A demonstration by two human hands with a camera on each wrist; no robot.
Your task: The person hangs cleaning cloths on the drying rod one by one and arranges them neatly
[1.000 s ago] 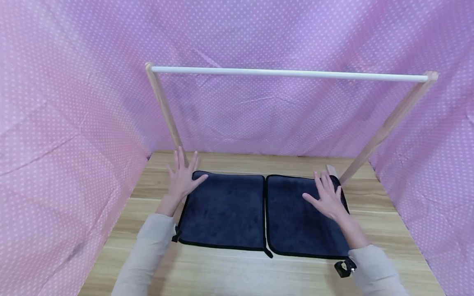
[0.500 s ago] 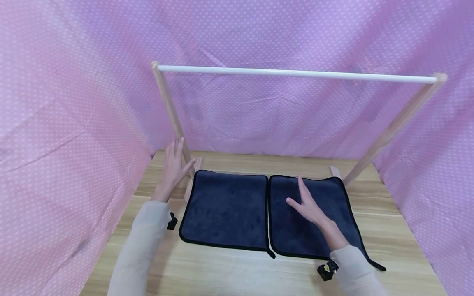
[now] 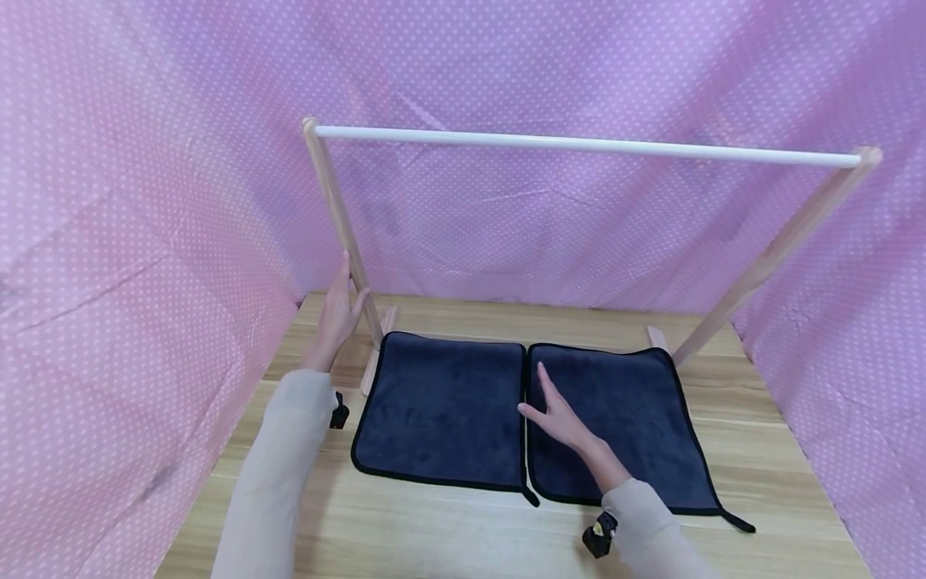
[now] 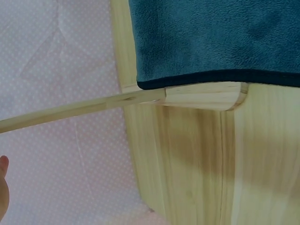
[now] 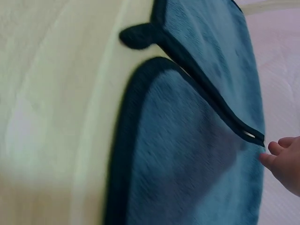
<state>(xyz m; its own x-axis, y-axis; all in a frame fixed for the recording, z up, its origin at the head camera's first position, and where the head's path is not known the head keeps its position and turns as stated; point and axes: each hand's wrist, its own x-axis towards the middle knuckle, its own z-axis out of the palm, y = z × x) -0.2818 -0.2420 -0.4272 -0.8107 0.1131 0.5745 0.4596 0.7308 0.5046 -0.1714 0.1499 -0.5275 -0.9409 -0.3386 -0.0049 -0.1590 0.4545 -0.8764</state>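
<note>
Two dark blue towels with black edging lie flat side by side, the left towel (image 3: 448, 410) and the right towel (image 3: 629, 434). Beside the left wooden post (image 3: 340, 213) of a rack is my left hand (image 3: 337, 314), fingers extended; whether it touches the post I cannot tell. In the left wrist view only a bit of that hand (image 4: 3, 190) shows, apart from the post. My right hand (image 3: 563, 418) is over the inner part of the right towel, fingers straight and thumb spread, holding nothing. In the right wrist view its fingertips (image 5: 276, 149) appear near the seam between the towels.
The rack's white bar (image 3: 579, 144) spans high above the towels to the right wooden post (image 3: 781, 249). Its feet rest on the wooden table (image 3: 434, 531). Pink dotted cloth (image 3: 506, 72) encloses the back and sides. Black wrist cameras are on both arms.
My left hand has moved from over the left towel's corner outward and up beside the left post. The right hand has moved left and down, from the towel's far right toward its inner edge.
</note>
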